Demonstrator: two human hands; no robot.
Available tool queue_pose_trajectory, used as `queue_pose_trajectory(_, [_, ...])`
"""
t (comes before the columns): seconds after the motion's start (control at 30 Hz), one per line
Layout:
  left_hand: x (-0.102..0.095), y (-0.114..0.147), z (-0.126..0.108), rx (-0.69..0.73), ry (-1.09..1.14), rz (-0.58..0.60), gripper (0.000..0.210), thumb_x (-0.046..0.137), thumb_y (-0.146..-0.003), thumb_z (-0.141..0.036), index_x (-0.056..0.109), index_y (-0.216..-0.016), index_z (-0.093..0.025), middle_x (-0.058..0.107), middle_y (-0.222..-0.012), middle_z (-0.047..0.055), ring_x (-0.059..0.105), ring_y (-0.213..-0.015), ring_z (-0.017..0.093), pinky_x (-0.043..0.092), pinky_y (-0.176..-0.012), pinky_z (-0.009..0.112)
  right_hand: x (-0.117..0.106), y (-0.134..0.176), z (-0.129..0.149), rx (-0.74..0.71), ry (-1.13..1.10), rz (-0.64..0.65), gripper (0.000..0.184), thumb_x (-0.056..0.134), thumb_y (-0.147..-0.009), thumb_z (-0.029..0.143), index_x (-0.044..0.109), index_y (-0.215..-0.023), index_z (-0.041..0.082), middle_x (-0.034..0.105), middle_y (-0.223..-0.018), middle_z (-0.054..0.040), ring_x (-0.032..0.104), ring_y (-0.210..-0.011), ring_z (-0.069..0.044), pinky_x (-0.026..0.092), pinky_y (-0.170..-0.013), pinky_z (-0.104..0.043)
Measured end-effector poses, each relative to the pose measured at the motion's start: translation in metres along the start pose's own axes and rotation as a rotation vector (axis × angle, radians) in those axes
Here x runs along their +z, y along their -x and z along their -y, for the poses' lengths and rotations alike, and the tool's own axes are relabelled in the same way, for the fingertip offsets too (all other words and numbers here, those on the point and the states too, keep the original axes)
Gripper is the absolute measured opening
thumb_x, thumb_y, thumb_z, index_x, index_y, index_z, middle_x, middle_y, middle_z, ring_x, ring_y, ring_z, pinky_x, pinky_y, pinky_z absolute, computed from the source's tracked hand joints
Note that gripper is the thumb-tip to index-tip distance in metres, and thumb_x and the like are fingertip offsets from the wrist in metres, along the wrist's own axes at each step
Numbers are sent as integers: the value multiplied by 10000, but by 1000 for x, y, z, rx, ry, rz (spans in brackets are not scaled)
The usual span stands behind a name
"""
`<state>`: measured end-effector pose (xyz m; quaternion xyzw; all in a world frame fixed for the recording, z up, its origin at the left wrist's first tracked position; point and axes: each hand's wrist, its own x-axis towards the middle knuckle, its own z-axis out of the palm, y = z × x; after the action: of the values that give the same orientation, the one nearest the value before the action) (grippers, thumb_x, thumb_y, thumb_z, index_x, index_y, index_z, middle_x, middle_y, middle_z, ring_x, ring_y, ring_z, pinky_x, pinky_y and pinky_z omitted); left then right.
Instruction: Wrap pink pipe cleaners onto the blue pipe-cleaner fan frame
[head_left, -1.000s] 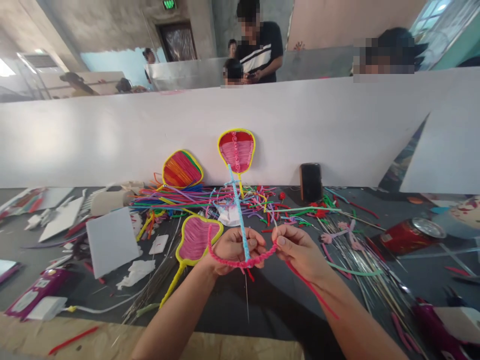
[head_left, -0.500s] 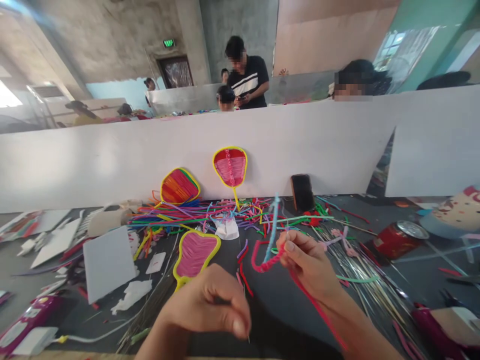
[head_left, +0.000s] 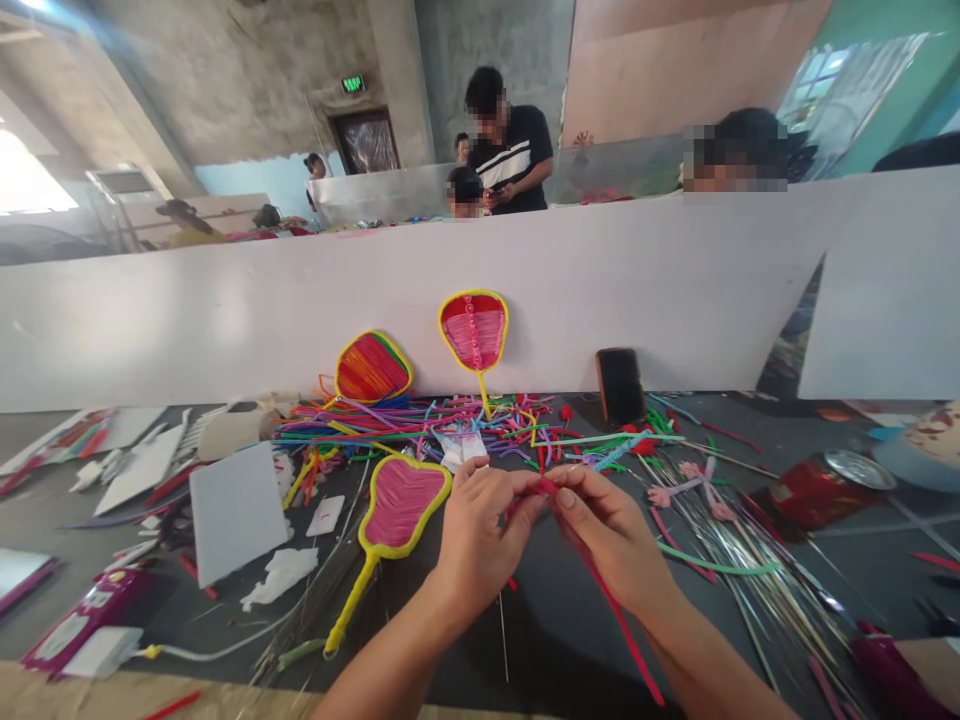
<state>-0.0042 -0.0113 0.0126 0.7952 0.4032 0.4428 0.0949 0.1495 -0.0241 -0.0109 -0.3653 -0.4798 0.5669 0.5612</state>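
1. Head view: we see our two hands meeting at the middle of the dark table (head_left: pixel 525 640), fingertips pressed together around a red pipe cleaner (head_left: pixel 600 585).
2. Left hand (head_left: pixel 480 530): fingers curled, thumb and forefinger pinching the bunched upper end of the red pipe cleaner at about 1 o'clock of the palm.
3. Right hand (head_left: pixel 611 530): also pinching the same bunched end, from the 3 o'clock side; the two thumbs nearly touch.
4. The free tail of the red pipe cleaner runs under our right wrist toward 5 o'clock, ending near the table's front edge.
5. A light blue pipe cleaner (head_left: pixel 619 452) pokes out just beyond our right fingers toward 1 o'clock; we cannot tell whether it is held.
6. A pink fan with yellow rim (head_left: pixel 397 505) lies flat at 9 o'clock of the left hand, just beside it, handle pointing to 7 o'clock.
7. At 12 o'clock, a heap of coloured pipe cleaners (head_left: pixel 420 420) lies along the white partition (head_left: pixel 225 320); a red fan (head_left: pixel 474 330) and an orange fan (head_left: pixel 371 368) lean against it.
8. A black phone (head_left: pixel 619 386) stands against the partition at 1 o'clock; a red can (head_left: pixel 817 488) lies on its side at 3 o'clock, well apart.
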Motion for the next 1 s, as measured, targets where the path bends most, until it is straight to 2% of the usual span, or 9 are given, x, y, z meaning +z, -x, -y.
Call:
queue_pose_trajectory(0.07, [0,0,2,16,-18,2,122,602,-835,-172,625,-945,-218,723,-840,-4,655,-734,139,402,-929,387,0,0,2,18,26,25,212,624,-831,396,640,-939,214,553,-777,0,418,-577,-87,319,-483,-194])
queue_pose_trajectory(0.13, [0,-1,4,37,-30,5,139,600,-834,-159,625,-958,-217,721,-831,-9,655,-733,134,405,-923,379,0,-1,4,42,51,42,220,623,-831,401,633,-930,205,513,-687,24,375,-515,-70,282,-446,-187])
queue_pose_trajectory(0.27, [1,-3,6,63,-62,7,103,579,-843,-148,637,-900,-211,706,-755,-19,649,-705,130,402,-928,378,-1,-2,3,86,90,40,237,621,-829,415,625,-892,186,423,-578,56,331,-474,-63,252,-421,-182])
queue_pose_trajectory(0.57, [1,-3,13,94,-128,34,85,563,-860,-190,641,-888,-207,697,-722,-8,639,-681,138,408,-938,405,-4,-8,-3,-38,210,31,168,609,-845,362,662,-848,202,605,-765,-3,519,-688,-120,421,-604,-212])
queue_pose_trajectory(0.67, [1,-3,13,117,-183,38,106,536,-869,-194,638,-897,-207,695,-725,-1,640,-695,139,381,-985,424,-6,-8,-3,-49,238,42,192,590,-855,375,657,-862,195,611,-767,-10,544,-708,-135,446,-632,-230])
queue_pose_trajectory(0.87, [2,-3,11,154,-259,23,131,516,-856,-153,634,-885,-200,706,-740,-2,645,-710,132,351,-1029,423,-6,-3,0,-117,500,16,210,537,-885,370,655,-891,196,651,-781,-29,578,-689,-156,462,-606,-247])
queue_pose_trajectory(1.0, [3,-2,10,171,-290,15,145,501,-860,-137,630,-887,-200,715,-742,-7,654,-705,130,344,-1035,418,-4,-1,1,-184,596,0,179,526,-895,331,645,-920,199,674,-831,-37,612,-717,-163,483,-644,-254])
